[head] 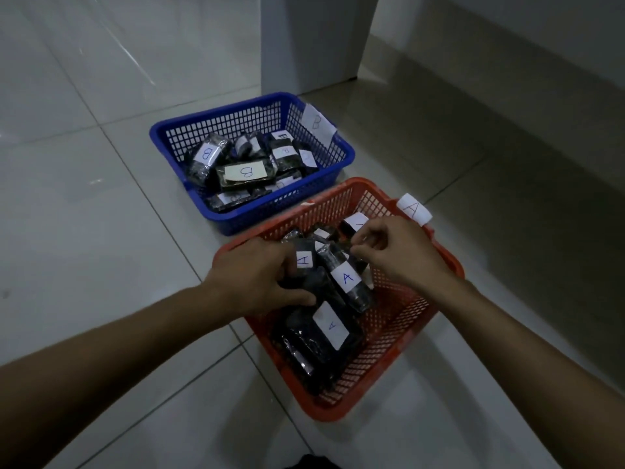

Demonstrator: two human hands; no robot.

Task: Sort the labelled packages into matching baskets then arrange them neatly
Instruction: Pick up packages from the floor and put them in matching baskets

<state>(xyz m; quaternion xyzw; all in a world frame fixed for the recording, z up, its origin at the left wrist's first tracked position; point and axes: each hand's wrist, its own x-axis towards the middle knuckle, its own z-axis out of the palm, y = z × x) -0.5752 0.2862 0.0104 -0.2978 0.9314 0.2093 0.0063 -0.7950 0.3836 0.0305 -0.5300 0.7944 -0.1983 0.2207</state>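
A red basket [402,319] tagged A sits near me on the tiled floor and holds several black wrapped packages with white A labels. My left hand [257,275] grips one A package [311,279] at the basket's left side. My right hand [395,252] reaches in from the right, its fingertips pinching the top end of another A package [348,279]. A larger A package [324,336] lies in front of them. Behind, a blue basket [209,130] tagged B holds several black packages with B labels [245,172].
A white pillar [314,38] stands behind the blue basket, and a wall with a low ledge [507,79] runs along the right. Glossy grey floor tiles [84,164] spread to the left of both baskets.
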